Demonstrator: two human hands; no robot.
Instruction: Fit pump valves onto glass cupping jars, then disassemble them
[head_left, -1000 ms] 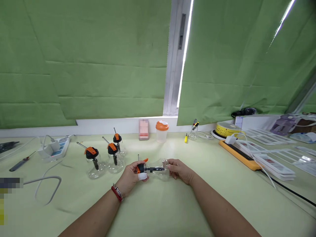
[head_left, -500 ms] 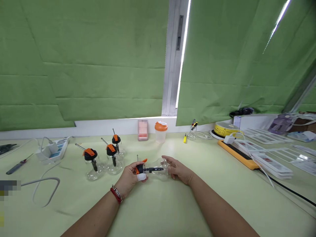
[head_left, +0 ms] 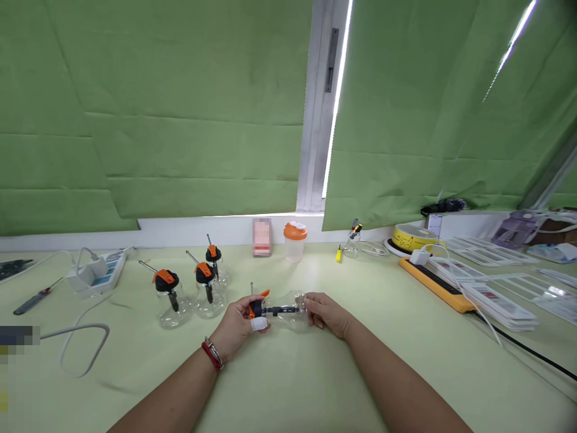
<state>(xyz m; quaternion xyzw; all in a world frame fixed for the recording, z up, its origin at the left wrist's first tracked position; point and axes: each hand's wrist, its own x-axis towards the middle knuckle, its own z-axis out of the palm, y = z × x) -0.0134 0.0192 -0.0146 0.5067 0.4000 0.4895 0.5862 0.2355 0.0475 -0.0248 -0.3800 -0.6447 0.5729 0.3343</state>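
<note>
A clear glass bottle [head_left: 292, 300] lies on its side between my hands, its base to the right. A dark tube runs along its inside, and its black-and-orange cap [head_left: 256, 309] has a thin metal stem pointing up. My left hand [head_left: 237, 322], with a white wrap on the thumb, is closed around the cap end. My right hand [head_left: 327, 313] grips the base end with bent fingers. To the left, three similar capped glass bottles [head_left: 175, 317] stand upright, their metal stems tilted up.
At the back stand a pink phone-like object [head_left: 262, 237] and an orange-lidded cup [head_left: 294, 243]. A small jar of tools [head_left: 352, 245] is farther right. An orange power strip [head_left: 435, 285] and white panels [head_left: 500, 304] lie right. Left are a white power strip [head_left: 97, 273] and a screwdriver [head_left: 36, 299].
My right hand's fingers have drawn together onto the base of the bottle. My left hand keeps its hold on the cap end. The view has shifted slightly.
</note>
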